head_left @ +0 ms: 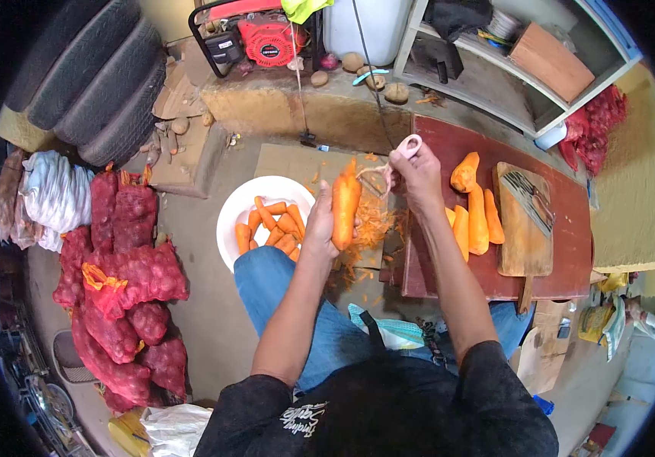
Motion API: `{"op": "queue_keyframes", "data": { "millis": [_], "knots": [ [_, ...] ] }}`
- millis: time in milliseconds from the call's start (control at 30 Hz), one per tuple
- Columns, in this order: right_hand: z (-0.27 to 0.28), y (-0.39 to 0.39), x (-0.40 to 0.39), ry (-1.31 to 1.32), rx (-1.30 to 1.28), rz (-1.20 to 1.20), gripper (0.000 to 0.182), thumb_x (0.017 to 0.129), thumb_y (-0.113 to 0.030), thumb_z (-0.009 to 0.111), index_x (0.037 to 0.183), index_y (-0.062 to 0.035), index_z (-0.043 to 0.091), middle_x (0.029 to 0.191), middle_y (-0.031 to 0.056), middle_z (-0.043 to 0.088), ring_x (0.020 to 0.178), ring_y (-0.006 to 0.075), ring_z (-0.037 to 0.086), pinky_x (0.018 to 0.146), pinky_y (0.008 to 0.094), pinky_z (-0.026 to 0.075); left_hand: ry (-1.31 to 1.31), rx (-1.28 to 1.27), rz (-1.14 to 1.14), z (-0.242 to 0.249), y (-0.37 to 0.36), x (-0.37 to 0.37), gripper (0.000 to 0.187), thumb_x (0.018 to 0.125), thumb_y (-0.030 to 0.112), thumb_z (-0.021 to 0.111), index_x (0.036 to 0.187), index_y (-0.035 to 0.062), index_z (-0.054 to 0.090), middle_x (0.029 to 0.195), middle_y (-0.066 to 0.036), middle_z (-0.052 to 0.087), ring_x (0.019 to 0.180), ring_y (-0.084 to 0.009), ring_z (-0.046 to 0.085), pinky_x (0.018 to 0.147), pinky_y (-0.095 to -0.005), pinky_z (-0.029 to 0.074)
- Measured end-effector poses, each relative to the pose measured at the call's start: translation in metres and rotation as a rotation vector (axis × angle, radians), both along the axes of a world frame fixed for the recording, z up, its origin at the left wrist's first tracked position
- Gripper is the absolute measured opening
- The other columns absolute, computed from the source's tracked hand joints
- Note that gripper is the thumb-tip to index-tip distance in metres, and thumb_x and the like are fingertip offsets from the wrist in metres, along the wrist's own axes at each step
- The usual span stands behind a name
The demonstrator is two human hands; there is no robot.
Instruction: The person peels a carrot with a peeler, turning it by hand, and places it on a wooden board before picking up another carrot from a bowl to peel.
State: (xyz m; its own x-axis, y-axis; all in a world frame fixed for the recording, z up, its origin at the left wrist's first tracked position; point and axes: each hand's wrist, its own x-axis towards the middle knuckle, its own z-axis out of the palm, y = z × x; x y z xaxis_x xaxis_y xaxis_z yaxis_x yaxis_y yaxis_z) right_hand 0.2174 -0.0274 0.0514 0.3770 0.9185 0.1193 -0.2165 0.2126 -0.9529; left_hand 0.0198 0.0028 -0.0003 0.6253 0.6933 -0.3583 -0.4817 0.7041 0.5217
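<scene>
My left hand [322,218] is wrapped round a large orange carrot [347,207], held tip up above the floor. In my right hand [416,177] is a peeler [409,148] with a pale pink handle, its head close to the carrot's upper end. Orange peelings [373,221] lie scattered on the cardboard [281,161] below my hands. A white basin [228,228] with several carrots [285,221] stands beside my left knee. To the right, peeled carrots [477,221] lie on the red table [449,278] next to a wooden cutting board [515,255].
Red net sacks of onions [133,282] are piled at the left, with stacked tyres [106,76] behind. A red generator [270,47] stands on the ledge [266,107] ahead. A shelf unit [480,76] rises behind the table. A thin dark cord [373,76] hangs near my right hand.
</scene>
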Motion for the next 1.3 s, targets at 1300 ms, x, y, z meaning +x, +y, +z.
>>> {"op": "queue_keyframes", "data": {
  "millis": [1300],
  "knots": [
    [-0.019, 0.037, 0.033, 0.243, -0.044, -0.075, 0.012, 0.094, -0.01, 0.068, 0.097, -0.0075, 0.057, 0.077, 0.0041, 0.065, 0.06, 0.0113, 0.063, 0.052, 0.0261, 0.052, -0.044, -0.013, -0.038, 0.009, -0.006, 0.01, 0.044, 0.101, 0.045, 0.055, 0.12, 0.0054, 0.058, 0.086, -0.013, 0.067, 0.056, -0.0221, 0.067, 0.041, -0.0284, 0.054]
  ]
}}
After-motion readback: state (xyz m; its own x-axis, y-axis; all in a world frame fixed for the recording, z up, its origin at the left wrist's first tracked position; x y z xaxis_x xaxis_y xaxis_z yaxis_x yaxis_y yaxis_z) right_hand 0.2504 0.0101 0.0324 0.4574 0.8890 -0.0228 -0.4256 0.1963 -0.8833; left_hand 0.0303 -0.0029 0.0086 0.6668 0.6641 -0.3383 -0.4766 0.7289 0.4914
